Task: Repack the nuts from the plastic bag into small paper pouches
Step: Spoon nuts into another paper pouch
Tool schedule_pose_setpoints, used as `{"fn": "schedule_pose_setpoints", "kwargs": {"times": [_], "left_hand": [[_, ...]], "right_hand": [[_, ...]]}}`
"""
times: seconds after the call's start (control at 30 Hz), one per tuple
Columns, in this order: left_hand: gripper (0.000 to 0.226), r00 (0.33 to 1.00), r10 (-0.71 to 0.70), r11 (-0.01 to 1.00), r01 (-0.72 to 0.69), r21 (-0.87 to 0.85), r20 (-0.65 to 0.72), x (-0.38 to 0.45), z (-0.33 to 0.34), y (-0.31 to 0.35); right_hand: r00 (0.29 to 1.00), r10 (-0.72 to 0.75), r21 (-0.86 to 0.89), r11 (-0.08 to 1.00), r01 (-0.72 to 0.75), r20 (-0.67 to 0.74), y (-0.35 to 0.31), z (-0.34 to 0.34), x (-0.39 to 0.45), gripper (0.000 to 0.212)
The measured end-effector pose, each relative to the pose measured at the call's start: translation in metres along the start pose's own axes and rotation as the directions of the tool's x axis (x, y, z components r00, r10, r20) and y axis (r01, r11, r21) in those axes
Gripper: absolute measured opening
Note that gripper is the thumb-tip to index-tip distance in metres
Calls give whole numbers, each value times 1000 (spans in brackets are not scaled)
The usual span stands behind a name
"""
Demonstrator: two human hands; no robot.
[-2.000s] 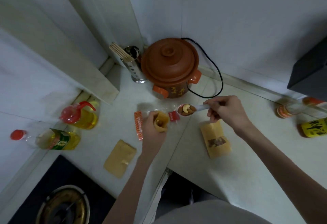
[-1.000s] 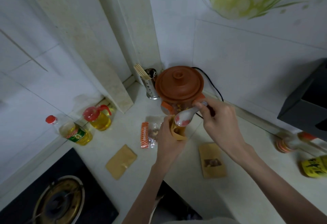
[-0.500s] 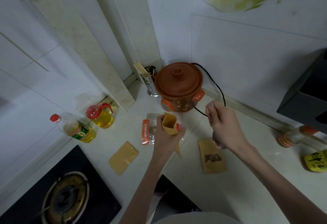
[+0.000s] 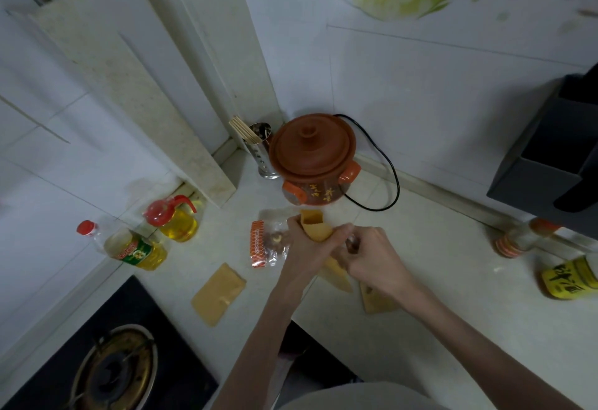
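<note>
Pale stone counter (image 4: 437, 280), left hand (image 4: 304, 248) grip curled round tan paper pouch (image 4: 315, 228), right hand (image 4: 372, 257) grip unclear, crinkly plastic bag (image 4: 270, 243) beside.

- Plastic bag (image 4: 270, 243): clear with an orange-patterned end strip, lies flat on the counter in front of the clay pot, nuts showing inside.
- Held pouch (image 4: 315, 228): tan paper, raised above the counter, mouth open and facing up.
- Flat pouch (image 4: 218, 293): empty-looking, near the counter's front edge.
- Another pouch (image 4: 375, 303): flat, partly hidden.

Clay pot (image 4: 312, 157) blocks behind, oil bottles (image 4: 171, 220) left, counter (image 4: 453, 280) open right
</note>
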State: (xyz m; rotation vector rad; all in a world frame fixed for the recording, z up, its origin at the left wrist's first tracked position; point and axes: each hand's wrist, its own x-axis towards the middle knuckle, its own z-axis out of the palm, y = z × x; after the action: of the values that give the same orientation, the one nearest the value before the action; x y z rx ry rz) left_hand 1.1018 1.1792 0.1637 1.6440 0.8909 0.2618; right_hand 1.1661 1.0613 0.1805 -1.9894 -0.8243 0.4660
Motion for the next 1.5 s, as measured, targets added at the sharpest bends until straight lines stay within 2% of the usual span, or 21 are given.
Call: {"fn": "schedule_pose_setpoints", "kwargs": {"times": [0.07,0.13,0.23,0.33,0.43,0.5,0.6,0.7,0.83,0.9,0.97,1.0,1.03,1.07,1.1,1.13,1.2,1.27,1.37,1.43,1.5], "left_hand": [[62,999,19,999,-21,30,48,-4,1,-1],[64,996,16,1000,-15,-10,91,-4,-1,1],[68,997,24,997,-19,-74,67,-3,-9,3],[52,993,112,993,-110,-38,46,-3,-10,2],[31,997,68,992,-64,-111,35,-6,-11,5],[18,999,41,987,-37,-154,21,-7,-13,7],[22,999,45,985,-43,-170,7,-8,-15,7],[7,998,63,987,-63,-145,-7,-8,-9,2],[56,989,150,988,-150,-37,-6,-9,3,-11],[83,976,159,984,-169,57,149,-15,13,-24],[99,923,179,953,-249,174,340,-21,27,-32],[96,886,242,914,-345,214,395,-22,35,-39],[80,878,275,897,-382,224,392,-22,42,-41],[56,882,286,926,-355,128,375,-19,46,-46],[39,901,253,963,-268,-4,352,-15,49,-49],[35,908,260,963,-271,-13,329,-14,51,-50],[38,902,329,879,-401,260,278,-14,52,-59],[36,941,236,945,-280,167,242,-8,53,-69],[36,940,128,992,-119,-46,315,-3,57,-77],[38,945,30,999,-15,-47,326,1,60,-96],[37,946,-49,998,60,-25,322,0,63,-115]], "right_hand": [[1000,-11,-34,999,12,24,2,-2,2,30],[999,43,-15,999,-43,-6,8,-5,6,31],[987,151,116,983,-144,-53,14,-12,11,49],[982,189,215,960,-179,-27,12,-20,13,47],[969,244,361,902,-238,30,12,-25,12,37],[966,253,379,891,-252,47,11,-28,9,32],[972,230,338,912,-231,46,11,-32,8,37],[973,229,221,950,-220,-16,15,-31,10,41],[966,149,-4,988,-153,-209,23,-25,9,52],[960,113,-29,992,-125,-256,28,-19,6,56],[956,84,-77,991,-110,-282,30,-11,1,54],[960,64,-117,988,-99,-272,30,-6,-2,50],[968,52,-157,983,-92,-246,30,-2,-6,44],[975,51,-194,977,-94,-215,30,3,-10,37],[980,57,-225,969,-99,-188,30,6,-14,32],[984,65,-251,962,-106,-164,31,7,-16,30],[992,67,-295,951,-95,-102,34,7,-22,28],[996,72,-264,961,-83,-50,39,2,-26,24],[971,201,-79,974,-213,-132,63,-7,-30,14],[933,316,-12,946,-323,-170,89,-11,-34,13],[896,432,37,902,-431,-104,116,-9,-39,15]]}}
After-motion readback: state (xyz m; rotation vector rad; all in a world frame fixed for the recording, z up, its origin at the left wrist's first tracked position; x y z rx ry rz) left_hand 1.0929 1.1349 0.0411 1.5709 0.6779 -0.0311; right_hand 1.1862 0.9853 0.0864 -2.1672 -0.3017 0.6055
